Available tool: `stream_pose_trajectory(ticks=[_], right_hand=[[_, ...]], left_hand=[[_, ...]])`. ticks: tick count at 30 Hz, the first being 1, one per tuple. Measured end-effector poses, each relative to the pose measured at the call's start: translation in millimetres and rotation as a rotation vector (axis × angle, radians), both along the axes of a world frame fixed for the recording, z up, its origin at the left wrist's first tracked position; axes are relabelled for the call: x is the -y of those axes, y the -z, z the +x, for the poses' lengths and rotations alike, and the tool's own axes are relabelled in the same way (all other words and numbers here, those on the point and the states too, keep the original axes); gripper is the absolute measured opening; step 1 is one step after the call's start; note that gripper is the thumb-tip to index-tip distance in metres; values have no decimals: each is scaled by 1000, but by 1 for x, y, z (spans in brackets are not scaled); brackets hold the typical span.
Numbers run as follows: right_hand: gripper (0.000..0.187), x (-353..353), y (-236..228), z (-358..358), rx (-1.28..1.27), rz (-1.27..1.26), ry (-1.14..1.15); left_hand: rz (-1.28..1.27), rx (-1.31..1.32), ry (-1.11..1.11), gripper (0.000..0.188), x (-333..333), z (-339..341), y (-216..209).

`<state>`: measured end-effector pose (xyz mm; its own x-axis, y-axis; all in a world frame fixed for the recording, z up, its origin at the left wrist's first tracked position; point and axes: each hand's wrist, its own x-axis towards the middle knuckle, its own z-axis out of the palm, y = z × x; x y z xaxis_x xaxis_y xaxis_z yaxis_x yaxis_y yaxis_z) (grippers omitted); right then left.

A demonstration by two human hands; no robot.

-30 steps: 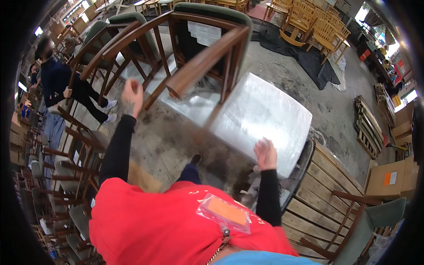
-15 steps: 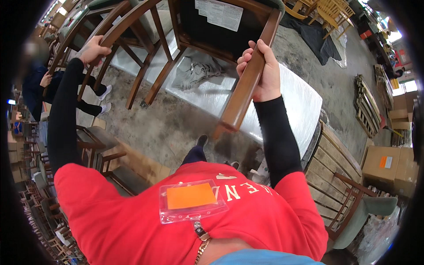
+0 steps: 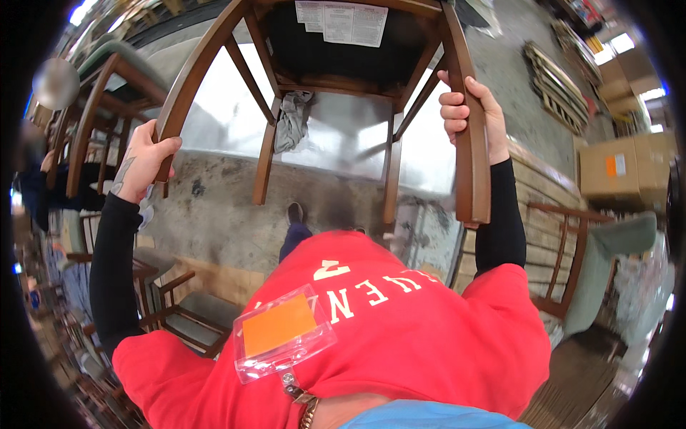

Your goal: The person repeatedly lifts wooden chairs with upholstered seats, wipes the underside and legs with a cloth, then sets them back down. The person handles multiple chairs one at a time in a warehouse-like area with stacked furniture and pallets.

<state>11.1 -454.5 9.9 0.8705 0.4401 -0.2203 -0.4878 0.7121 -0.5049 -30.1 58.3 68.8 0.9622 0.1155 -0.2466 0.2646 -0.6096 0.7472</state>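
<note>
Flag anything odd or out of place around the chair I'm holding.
A grey cloth lies crumpled on the silvery surface beyond your chair, as if dropped there. Dark stains blotch the concrete floor. No clear damage shows on the chair.

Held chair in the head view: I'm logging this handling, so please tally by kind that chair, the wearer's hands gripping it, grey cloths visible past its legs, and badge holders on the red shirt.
Held chair: 1
Hands: 2 (left hand, right hand)
Grey cloth: 1
Badge holder: 1
Total: 5
</note>
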Motion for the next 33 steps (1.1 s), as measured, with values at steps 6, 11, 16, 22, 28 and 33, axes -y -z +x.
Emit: stream_pose_trajectory(ticks=[6,11,16,22,28,33], right_hand=[[53,136,6,-69,23,73,105],[52,187,14,-87,71,54,155],[60,169,50,-75,324,267,145],[64,27,222,-5,37,-760,-124],[115,-88,291,91,695,-1763,-270],[54,-116,315,74,716,-2012,-205]], left_hand=[[-42,-25,129,27,137,-2,-2],[-60,-94,173,30,191,-7,-6],[-99,-131,125,38,192,-19,-11],[-161,-90,47,54,197,-26,0],[-155,-99,68,73,191,-18,-8],[-228,-128,122,77,191,-10,-10]])
